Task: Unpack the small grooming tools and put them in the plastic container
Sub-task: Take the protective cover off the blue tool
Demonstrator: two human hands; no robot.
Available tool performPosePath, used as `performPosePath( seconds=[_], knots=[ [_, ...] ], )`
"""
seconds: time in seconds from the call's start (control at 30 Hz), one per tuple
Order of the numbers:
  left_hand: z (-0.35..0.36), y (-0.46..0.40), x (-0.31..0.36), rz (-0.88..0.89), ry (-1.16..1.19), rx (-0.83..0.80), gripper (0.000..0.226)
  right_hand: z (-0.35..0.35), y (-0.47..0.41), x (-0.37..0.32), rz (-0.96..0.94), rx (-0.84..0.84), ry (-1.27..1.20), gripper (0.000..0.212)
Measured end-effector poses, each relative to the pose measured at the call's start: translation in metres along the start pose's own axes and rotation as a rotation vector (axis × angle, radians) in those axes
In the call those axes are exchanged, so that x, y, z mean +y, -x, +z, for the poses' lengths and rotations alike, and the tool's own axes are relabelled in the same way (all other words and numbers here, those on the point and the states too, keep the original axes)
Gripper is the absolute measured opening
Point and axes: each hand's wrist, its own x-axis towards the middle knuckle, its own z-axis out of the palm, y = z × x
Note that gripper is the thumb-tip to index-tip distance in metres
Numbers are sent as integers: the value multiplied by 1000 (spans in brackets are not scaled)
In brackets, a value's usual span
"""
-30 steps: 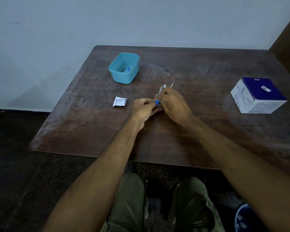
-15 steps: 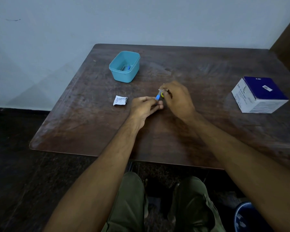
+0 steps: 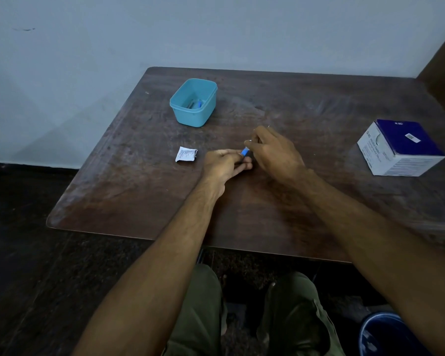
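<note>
Since a second ago the right hand (image 3: 275, 152) has drawn a little to the right and away from the left hand (image 3: 224, 164), and the clear wrapper that stood up above the knuckles is no longer to be seen; the small blue tool (image 3: 245, 151) now shows between the two hands, low over the middle of the table (image 3: 139, 196). The left hand pinches the near end of the tool between thumb and fingers, seemingly to steady it; the right hand's fingers are curled at the far end, and they seem to pinch a pale bit of packaging there, though it is too small to tell just what they grip; the pull apart reads as stripping the wrap from the tool. The tool is thus in hand and not yet in the container (image 3: 193, 102), which stands open toward the far left of the table, well apart from the hands but within reach; inside it lie a few small blue and grey pieces, likely tools already unpacked, so the task looks part done. A crumpled white wrapper (image 3: 186, 154) lies near the left hand, probably dropped aside as waste; a white and blue box (image 3: 401, 147) stands at the far right, perhaps the supply of packed tools; the person's knees show beneath the table's near edge.
</note>
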Motion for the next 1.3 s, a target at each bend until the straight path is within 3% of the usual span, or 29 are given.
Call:
performPosePath(
  seconds=[0.17, 0.3, 0.43, 0.6, 0.77, 1.0, 1.2, 1.3],
  knots=[
    [-1, -1, 0, -8, 2, -5, 15, 8, 1, 1, -73, 13, 89, 10],
    [0, -1, 0, -6, -7, 11, 15, 10, 1, 8, -40, 86, 76, 20],
    [0, -1, 0, -10, 3, 15, 15, 14, 3, 6, -95, 62, 154, 16],
    [0, 1, 1, -10, -13, 14, 16, 14, 1, 19, -30, 146, 124, 18],
    [-1, -1, 1, -20, -1, 1, 14, 16, 2, 15, -123, 148, 123, 13],
    [-3, 0, 6, -64, -8, -77, 11, 15, -3, 23, 360, 324, -447, 27],
    [0, -1, 1, 9, -38, -80, 5, 12, -3, 13, 431, 369, -577, 22],
    [0, -2, -1, 18, -51, -70, 6, 13, -1, 8, 378, 288, -512, 22]
  ],
)
